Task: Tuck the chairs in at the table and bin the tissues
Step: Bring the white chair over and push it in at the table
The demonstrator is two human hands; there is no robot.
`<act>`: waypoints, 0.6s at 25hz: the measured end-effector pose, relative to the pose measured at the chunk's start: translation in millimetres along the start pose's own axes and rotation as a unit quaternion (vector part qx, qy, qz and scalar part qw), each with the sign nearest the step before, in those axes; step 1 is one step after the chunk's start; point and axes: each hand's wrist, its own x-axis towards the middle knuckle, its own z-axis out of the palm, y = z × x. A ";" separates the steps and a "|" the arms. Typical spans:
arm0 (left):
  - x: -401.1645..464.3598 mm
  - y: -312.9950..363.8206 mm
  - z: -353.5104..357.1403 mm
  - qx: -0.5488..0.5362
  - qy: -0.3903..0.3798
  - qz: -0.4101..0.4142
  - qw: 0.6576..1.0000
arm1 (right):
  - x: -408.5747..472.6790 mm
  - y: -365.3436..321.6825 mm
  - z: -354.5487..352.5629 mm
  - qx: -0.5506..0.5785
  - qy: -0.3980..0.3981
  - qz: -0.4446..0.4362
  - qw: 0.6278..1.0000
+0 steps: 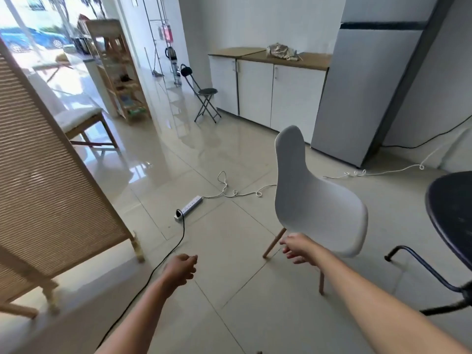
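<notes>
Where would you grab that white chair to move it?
Probably the top edge of the backrest of the white chair. It stands upright, side-on, with the back rising to a narrow rounded top that fingers can wrap over. Come from its rear, on the left; the right hand is nearest and empty.

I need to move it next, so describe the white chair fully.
The white chair has a smooth, moulded one-piece shell that looks like plastic, on slanted pale wooden legs. It stands upright on the tiled floor, away from any table. The right hand is beside the seat's front edge; contact is unclear. The left hand is apart.
</notes>
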 end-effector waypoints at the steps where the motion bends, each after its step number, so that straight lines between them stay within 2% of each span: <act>1: 14.9 10.6 -3.4 0.002 -0.004 0.002 1.000 | 13.4 -17.2 -1.3 0.000 -0.003 -0.011 1.000; 6: 123.0 96.7 -15.5 0.009 -0.019 0.032 0.999 | 111.9 -103.6 -23.6 0.057 0.042 -0.080 0.994; 15: 281.7 284.7 -1.0 0.044 -0.105 0.132 0.985 | 247.4 -208.4 -124.0 0.088 0.216 -0.139 0.962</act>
